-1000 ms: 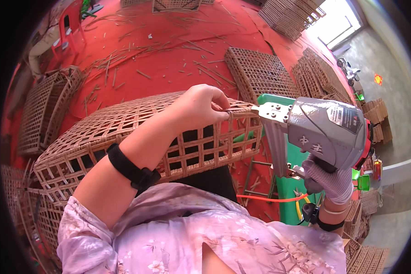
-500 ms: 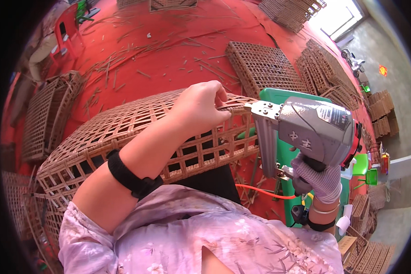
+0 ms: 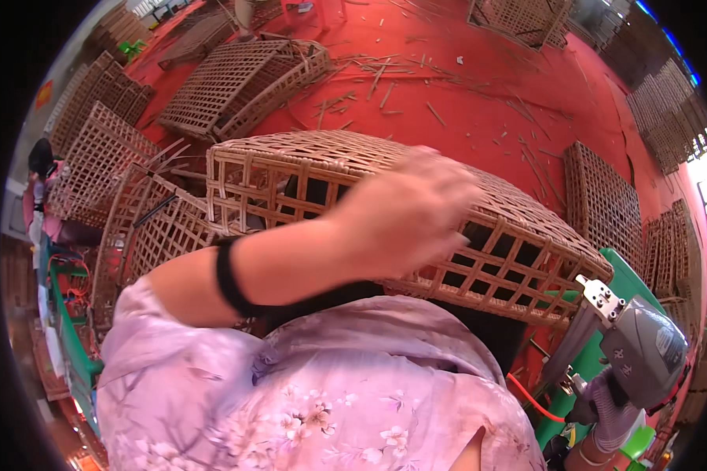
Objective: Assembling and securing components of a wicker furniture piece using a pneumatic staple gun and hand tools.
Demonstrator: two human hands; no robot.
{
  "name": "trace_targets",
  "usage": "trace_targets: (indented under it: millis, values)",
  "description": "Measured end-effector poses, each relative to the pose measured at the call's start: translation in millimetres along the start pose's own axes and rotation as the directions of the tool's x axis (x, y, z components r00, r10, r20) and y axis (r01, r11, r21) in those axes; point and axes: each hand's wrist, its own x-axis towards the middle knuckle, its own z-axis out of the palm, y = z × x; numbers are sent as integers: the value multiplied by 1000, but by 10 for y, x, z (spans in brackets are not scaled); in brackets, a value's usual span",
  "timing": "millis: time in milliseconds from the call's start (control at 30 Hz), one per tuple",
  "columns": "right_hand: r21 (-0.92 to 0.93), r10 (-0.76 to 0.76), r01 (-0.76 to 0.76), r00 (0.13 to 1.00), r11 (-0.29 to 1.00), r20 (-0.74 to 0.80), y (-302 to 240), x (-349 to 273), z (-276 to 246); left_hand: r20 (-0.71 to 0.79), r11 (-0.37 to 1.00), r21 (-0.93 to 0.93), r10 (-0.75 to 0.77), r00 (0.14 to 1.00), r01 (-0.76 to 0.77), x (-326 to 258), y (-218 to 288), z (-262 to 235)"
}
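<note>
A woven rattan basket frame (image 3: 518, 267), brown with an open lattice, lies lengthwise before me, close to my body. My left hand (image 3: 416, 208) is over the middle of its long side; motion blurs the fingers, and whether they touch the weave is unclear. At the far right, my right hand (image 3: 609, 408) in a pale knitted glove is wrapped round the handle of a grey air nail gun (image 3: 644, 345). The metal nose of the tool points toward the right end of the basket frame. An orange air hose (image 3: 536, 399) runs beside the tool.
Behind the nail gun stands a green plastic surface (image 3: 628, 282). Another lattice panel (image 3: 169, 228) with loose strands leans at the left. More woven frames (image 3: 243, 86) and stacks (image 3: 675, 110) stand around the red floor (image 3: 448, 86), which is littered with cane offcuts.
The view has turned left. My left hand has left the basket frame's right corner and moved left along its side. The nail gun is now farther right, still in my right hand.
</note>
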Motion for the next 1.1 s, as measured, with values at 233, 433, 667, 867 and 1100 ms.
trace_targets:
  millis: [233, 433, 667, 867, 1100]
  values:
    - [-52, 41, -36, 995, 998, 96, -765, 296, 394, 39, 950, -97, -295, 955, 297, -1114, -916, -901]
    - [-65, -88, 106, 969, 992, 232, -1312, 604, 766, -64, 995, -84, -63, 996, 58, -1197, -1244, -786]
    - [-145, -321, 388, 881, 910, 348, -1890, 940, 1342, -51, 973, -197, -135, 990, 122, -1197, -1320, -822]
    - [-139, -464, 640, 673, 755, 575, -2130, 1209, 1642, -124, 967, -188, -198, 972, 173, -1221, -1325, -772]
    - [-56, -258, 298, 893, 953, 370, -2470, 1049, 2076, 1, 970, -209, -128, 992, 125, -1214, -1403, -798]
